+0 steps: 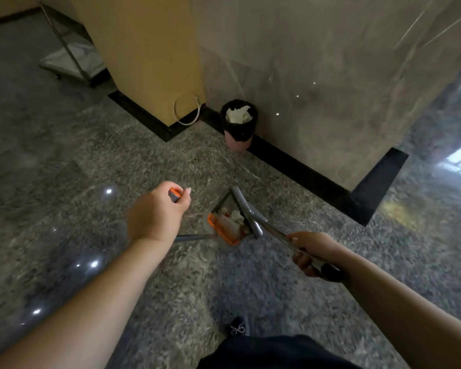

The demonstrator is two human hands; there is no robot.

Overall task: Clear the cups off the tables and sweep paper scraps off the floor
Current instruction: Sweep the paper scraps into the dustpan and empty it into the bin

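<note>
The right hand (308, 255) curls round the broom handle (277, 237), angled to guard the load. The left hand (159, 213) grips the orange-tipped dustpan handle (175, 195), keeping the dustpan (230, 222) level so its paper scraps (236, 217) stay in. Beyond, at the wall's black skirting, stands the bin (238, 123), probably their destination.

Our left hand (159, 213) hides most of the handle (194, 237) it grips. The scraps (233, 219) in the dustpan (224, 230) are too blurred to tell apart. The far-left cart (69, 57) is cut off.
</note>
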